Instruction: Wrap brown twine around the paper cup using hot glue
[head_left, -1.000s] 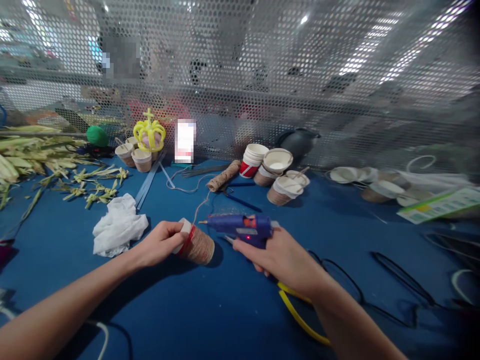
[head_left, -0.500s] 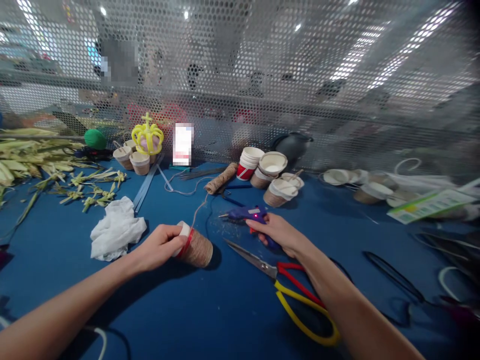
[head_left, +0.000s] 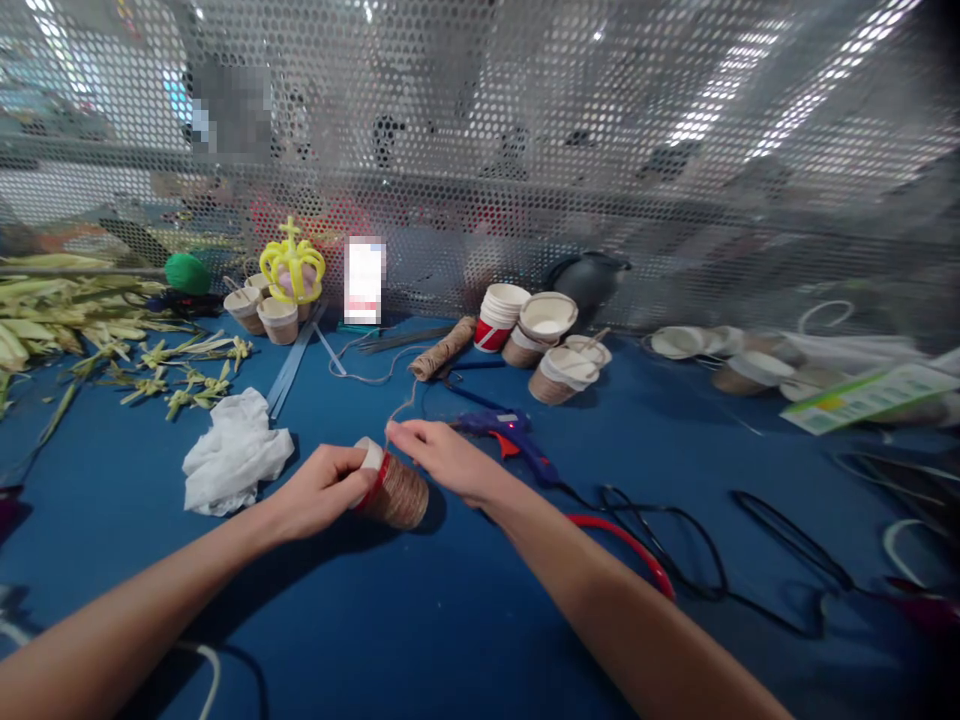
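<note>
My left hand [head_left: 322, 490] grips the white rim of a paper cup [head_left: 405, 493], which lies tilted with its base toward the right. Brown twine is wound round the cup, with a red band left bare near the rim. Above the cup, my right hand [head_left: 439, 455] pinches the loose strand of twine, which runs back to the twine roll [head_left: 444, 350]. A blue glue gun [head_left: 499, 422] with an orange trigger rests on the table just beyond my right hand. Scissors lie mostly under my right forearm, one red handle [head_left: 634, 545] showing.
A crumpled white cloth [head_left: 236, 452] lies left of the cup. Stacked cups [head_left: 500, 318] and twine-wrapped cups [head_left: 562, 375] stand at the back. Corn husks [head_left: 45, 310] and a yellow crown [head_left: 291, 268] are at the back left. A black cord [head_left: 697, 540] loops at the right.
My right hand has let go of the glue gun, now lying on the table, and moved left to the twine by the cup. My left hand keeps its hold.
</note>
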